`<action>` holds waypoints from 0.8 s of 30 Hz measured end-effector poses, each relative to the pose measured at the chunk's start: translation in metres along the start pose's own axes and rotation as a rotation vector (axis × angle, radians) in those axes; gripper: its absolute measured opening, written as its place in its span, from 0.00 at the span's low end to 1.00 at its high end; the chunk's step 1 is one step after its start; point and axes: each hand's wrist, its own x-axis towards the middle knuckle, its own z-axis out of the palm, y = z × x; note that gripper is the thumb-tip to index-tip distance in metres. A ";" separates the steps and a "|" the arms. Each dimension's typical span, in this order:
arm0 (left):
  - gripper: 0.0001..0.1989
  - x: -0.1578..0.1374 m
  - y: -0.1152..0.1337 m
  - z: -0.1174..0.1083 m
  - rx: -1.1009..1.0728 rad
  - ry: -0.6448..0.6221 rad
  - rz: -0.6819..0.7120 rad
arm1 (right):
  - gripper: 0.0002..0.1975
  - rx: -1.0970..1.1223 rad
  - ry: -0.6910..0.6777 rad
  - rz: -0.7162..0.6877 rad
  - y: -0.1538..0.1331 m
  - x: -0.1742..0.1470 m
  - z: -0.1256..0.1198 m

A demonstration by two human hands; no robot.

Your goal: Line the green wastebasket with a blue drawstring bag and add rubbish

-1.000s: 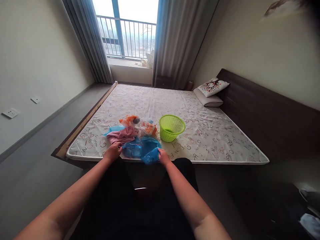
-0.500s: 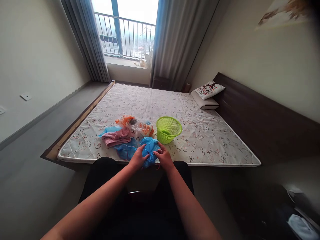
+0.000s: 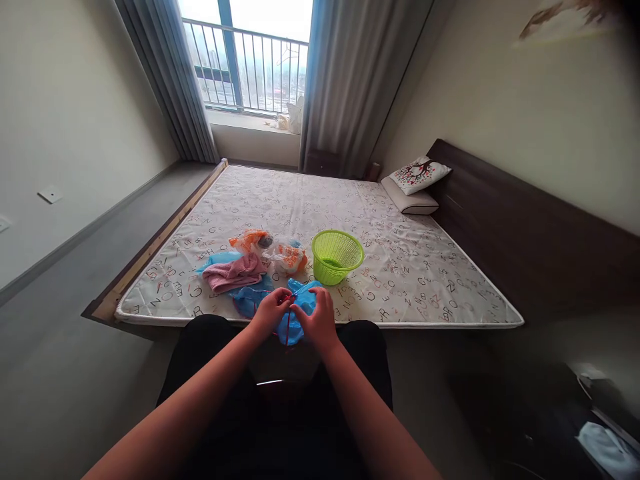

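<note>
At the near edge of the mattress, a crumpled blue plastic bag [image 3: 291, 329] with a red drawstring is between my hands. My left hand [image 3: 273, 311] pinches its gathered edge and the red string, fingers closed. Curled around the bag's other side, my right hand [image 3: 319, 316] grips it with thumb and fingers. Just beyond stands a green mesh basket [image 3: 338, 257], upright. To the left lie a folded pink towel [image 3: 235, 273], another blue plastic bag [image 3: 250, 300] partly beneath it, and crumpled orange-and-white plastic bags [image 3: 290, 257].
The letter-printed mattress [image 3: 410, 287] spreads out in front of my knees, with a wooden frame edge [image 3: 165, 233] on its left. Two pillows [image 3: 419, 177] rest against the dark headboard [image 3: 500, 200]. Grey curtains [image 3: 350, 80] flank the window.
My left hand has shifted slightly left and pinches the bag's edge. The bag has been turned, so its red string now hangs in front. My right hand has tilted more upright.
</note>
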 end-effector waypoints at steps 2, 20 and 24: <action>0.21 -0.002 0.010 0.002 -0.023 -0.007 -0.006 | 0.37 -0.063 -0.095 -0.010 -0.005 0.000 0.001; 0.24 -0.011 0.003 -0.056 0.590 -0.059 0.025 | 0.17 0.105 -0.081 0.409 0.036 0.054 -0.056; 0.21 -0.002 -0.018 -0.085 0.454 0.189 -0.216 | 0.16 0.267 0.038 0.567 0.047 0.051 -0.069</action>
